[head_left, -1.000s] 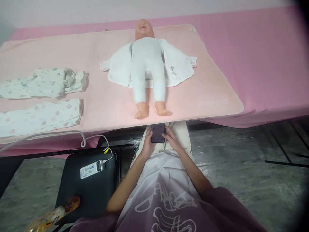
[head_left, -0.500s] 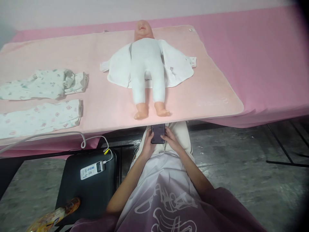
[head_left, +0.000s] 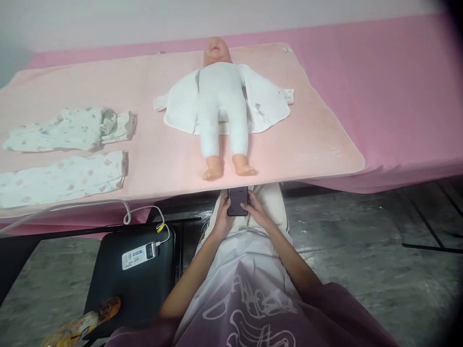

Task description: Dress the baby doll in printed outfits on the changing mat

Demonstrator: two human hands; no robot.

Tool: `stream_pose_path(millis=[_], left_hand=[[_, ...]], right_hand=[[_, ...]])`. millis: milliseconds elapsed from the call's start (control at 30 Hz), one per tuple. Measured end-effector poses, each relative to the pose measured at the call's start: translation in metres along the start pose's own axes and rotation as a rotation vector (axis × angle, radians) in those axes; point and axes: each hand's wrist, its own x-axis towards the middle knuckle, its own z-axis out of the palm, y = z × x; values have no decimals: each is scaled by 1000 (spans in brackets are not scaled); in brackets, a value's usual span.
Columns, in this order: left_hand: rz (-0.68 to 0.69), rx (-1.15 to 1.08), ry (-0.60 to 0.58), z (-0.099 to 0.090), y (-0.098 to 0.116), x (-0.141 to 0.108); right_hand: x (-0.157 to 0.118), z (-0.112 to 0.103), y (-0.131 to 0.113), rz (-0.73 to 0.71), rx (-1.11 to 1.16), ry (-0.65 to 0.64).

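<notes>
A dark phone (head_left: 238, 200) is held low over my lap, just below the table's front edge. My left hand (head_left: 223, 216) grips its left side, and my right hand (head_left: 257, 211) grips its right side with the thumb over the face. Beyond them on the table, a baby doll (head_left: 222, 101) lies on its back, feet toward me. Its torso and legs are white, and an open white garment (head_left: 269, 103) spreads out under it on both sides, with its arms in the sleeves.
A pink mat (head_left: 318, 144) covers part of the table. Two folded patterned garments (head_left: 58, 130) (head_left: 72, 176) lie at the left. On a black stool (head_left: 126, 294) sits a white device (head_left: 137, 255) with a cable. An orange patterned object (head_left: 79, 327) is at the lower left.
The view has shifted slightly, so the doll and clothes appear a little lower and farther right. Both hands still hold the phone.
</notes>
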Motion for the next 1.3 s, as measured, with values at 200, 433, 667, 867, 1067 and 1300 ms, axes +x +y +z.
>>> stream_pose_path(millis=[200, 433, 667, 867, 1067, 1300], left_hand=[[-32, -40, 37, -2, -2, 1], [-18, -56, 44, -1, -2, 2], [-3, -15, 54, 6, 2, 1], [-21, -47, 34, 6, 4, -2], [-7, 44, 49, 4, 2, -2], [-97, 12, -43, -5, 4, -4]], right_hand=[[0, -3, 7, -12, -58, -2], [0, -1, 2, -6, -52, 6], [-3, 3, -4, -8, -22, -10], [-5, 18, -3, -10, -87, 95], [-4, 11, -5, -13, -10, 100], [-2, -1, -11, 35, 7, 34]])
